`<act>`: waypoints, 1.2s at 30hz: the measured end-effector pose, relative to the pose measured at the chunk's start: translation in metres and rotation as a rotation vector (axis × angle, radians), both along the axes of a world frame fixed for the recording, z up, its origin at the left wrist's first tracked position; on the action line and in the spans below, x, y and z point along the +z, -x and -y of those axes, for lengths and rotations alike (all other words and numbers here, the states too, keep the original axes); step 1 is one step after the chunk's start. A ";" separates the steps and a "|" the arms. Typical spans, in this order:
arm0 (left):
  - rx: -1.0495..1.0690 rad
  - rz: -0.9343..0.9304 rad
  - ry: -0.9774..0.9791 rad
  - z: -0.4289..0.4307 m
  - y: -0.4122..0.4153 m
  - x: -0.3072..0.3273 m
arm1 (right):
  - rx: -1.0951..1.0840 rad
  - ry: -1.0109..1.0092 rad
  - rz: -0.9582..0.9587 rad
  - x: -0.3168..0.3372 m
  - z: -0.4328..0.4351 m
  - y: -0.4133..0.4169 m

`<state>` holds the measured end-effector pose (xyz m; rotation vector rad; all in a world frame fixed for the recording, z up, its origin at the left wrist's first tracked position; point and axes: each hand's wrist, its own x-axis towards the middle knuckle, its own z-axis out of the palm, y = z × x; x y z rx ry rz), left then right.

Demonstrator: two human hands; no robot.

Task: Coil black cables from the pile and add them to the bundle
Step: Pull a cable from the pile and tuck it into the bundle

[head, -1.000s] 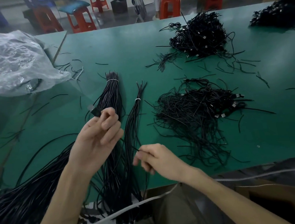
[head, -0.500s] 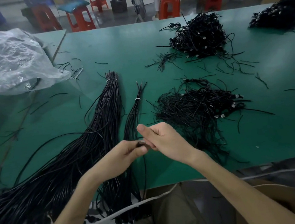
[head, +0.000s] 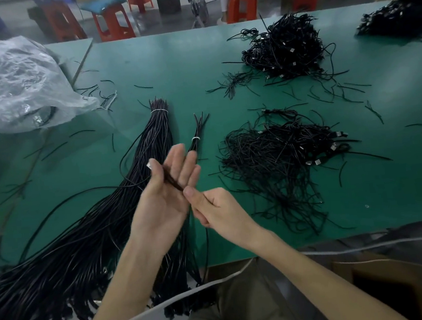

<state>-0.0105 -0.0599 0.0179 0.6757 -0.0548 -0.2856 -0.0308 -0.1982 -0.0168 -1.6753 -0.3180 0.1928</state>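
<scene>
A crumpled plastic sheet (head: 12, 85) lies at the far left of the green worktop (head: 183, 60). Next to it the big bundle (head: 121, 193) of black cables fans out toward the near edge, with a white tie round its far tip. The left hand (head: 164, 194) is raised over this bundle, palm up and fingers mostly straight; its grip is the thumb pressing a single cable (head: 173, 182) against the fingers. Just right of it, the right hand (head: 217, 210) has its grip clamped on the same cable, pinched between thumb and curled fingers, and the strand hangs down past the worktop edge. A small bundle (head: 197, 133), also tied white, lies beyond the fingertips, partly hidden by them. The loose pile (head: 276, 164) sits to the right, near but apart from the hands. A denser heap (head: 284, 48) lies farther back and a third heap (head: 401, 15) in the far right corner. Short cable scraps litter the surface between them. A cardboard box (head: 395, 291) stands below the near right edge.
</scene>
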 end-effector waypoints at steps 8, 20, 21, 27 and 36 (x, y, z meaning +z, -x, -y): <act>-0.395 0.389 -0.708 -0.050 -0.001 0.003 | -0.084 0.110 -0.117 0.000 0.032 -0.034; 0.082 0.043 -0.170 -0.017 -0.007 -0.013 | -0.052 0.148 0.127 0.003 0.000 -0.017; 0.076 0.009 -0.044 -0.020 -0.009 -0.006 | -0.061 0.190 0.134 -0.002 0.003 -0.017; -0.286 0.262 -0.390 -0.046 0.004 0.011 | -0.284 0.390 0.267 0.003 0.031 -0.044; 0.016 0.416 -1.067 -0.006 0.007 -0.010 | -0.315 0.268 0.376 0.025 0.004 -0.026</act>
